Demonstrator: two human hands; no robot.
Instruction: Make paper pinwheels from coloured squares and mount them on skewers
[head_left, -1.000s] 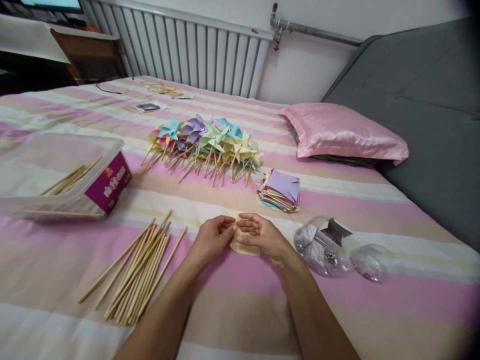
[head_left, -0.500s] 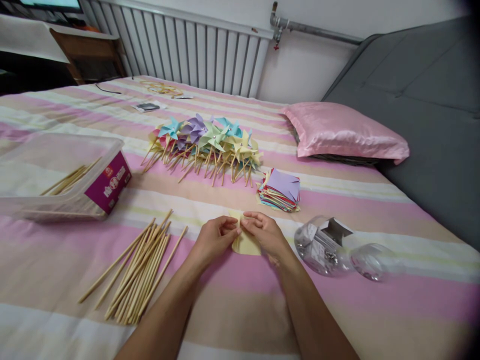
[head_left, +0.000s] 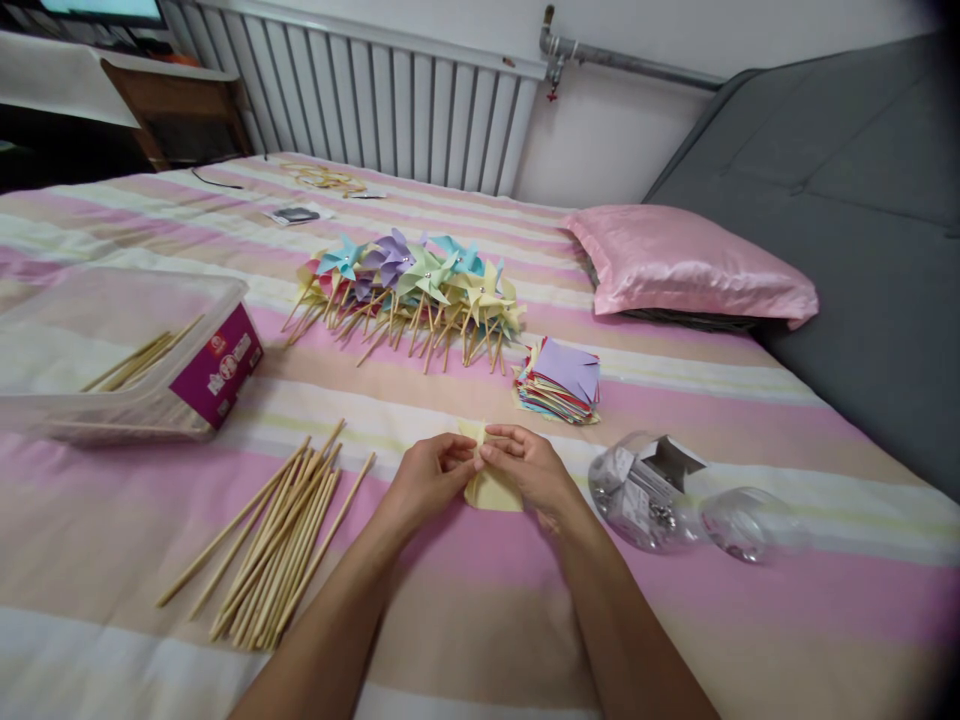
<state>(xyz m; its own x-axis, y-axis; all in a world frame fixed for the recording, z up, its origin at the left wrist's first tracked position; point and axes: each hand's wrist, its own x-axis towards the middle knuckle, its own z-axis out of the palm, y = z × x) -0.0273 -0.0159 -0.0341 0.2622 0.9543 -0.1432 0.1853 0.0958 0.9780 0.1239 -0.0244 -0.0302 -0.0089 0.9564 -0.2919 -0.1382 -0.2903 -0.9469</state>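
Between both hands, yellow paper

A heap of paper pinwheels on sticks lies on the striped bed. Just to the right of the heap and nearer the camera sits a stack of coloured paper squares. Nearer and to the left of the heap lies a loose bundle of wooden sticks. Left of the heap stands a clear plastic box with a few sticks inside. Right of the heap and nearer lies a clear jar on its side, its lid just beside it. A pink pillow rests to the right of the heap. A white radiator stands behind it.
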